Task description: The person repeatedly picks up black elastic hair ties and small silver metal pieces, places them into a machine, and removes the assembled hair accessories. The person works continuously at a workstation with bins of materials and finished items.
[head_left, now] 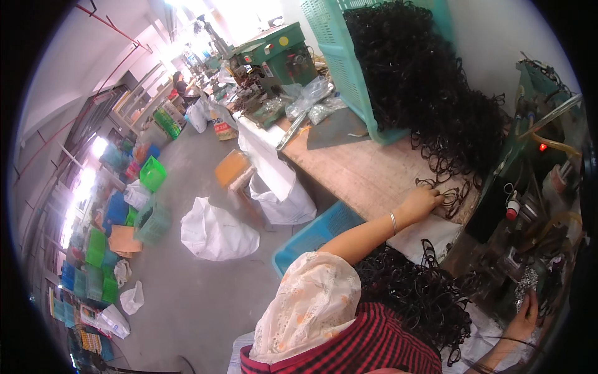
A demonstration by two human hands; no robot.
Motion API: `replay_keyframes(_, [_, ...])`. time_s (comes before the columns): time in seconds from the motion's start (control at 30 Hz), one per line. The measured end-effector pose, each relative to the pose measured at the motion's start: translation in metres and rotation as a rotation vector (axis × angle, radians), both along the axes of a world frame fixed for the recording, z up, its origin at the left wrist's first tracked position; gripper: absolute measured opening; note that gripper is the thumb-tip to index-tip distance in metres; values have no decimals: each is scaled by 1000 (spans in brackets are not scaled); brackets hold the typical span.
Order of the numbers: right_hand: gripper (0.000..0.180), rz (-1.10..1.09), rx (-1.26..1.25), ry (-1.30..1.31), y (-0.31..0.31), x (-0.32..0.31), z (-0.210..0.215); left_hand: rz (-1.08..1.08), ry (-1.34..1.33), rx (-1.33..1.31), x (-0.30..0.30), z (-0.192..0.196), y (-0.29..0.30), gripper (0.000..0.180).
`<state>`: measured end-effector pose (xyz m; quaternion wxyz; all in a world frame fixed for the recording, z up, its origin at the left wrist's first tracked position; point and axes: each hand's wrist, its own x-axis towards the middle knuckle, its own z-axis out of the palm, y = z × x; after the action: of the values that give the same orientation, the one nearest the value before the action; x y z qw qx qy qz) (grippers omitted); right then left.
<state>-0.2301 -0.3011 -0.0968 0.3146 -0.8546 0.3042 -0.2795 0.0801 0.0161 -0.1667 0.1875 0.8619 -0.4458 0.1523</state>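
Observation:
My left hand (pixel 423 202), with a thin bangle on the wrist, reaches across to the wooden table (pixel 367 174). Its fingers curl onto a small bunch of black rubber rings (pixel 453 198) at the table's edge. A big heap of the same black rings (pixel 430 87) spills out of a tilted teal basket (pixel 339 56) behind it. More black rings (pixel 417 299) lie piled in my lap. My right hand (pixel 526 315) is at the lower right, raised against the underside of a dark machine (pixel 529 206). Its grip is not clear.
The machine has a lit red lamp (pixel 543 147) and tubes. A blue crate (pixel 317 234) stands below the table, with white sacks (pixel 215 234) on the floor. A green machine (pixel 280 53) and plastic bags sit farther along the bench. Coloured crates (pixel 99 249) line the left wall, and a person sits far off.

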Motion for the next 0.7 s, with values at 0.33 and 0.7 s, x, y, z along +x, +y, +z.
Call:
replay_keyframes(0.33, [43,55,410,-533,20,74,-21,147,343,-994,-13,0,-42,22])
replay_keyframes(0.7, [43,181,869,-817,86,87,47,-506,452,-1143,-97,184,-88,15])
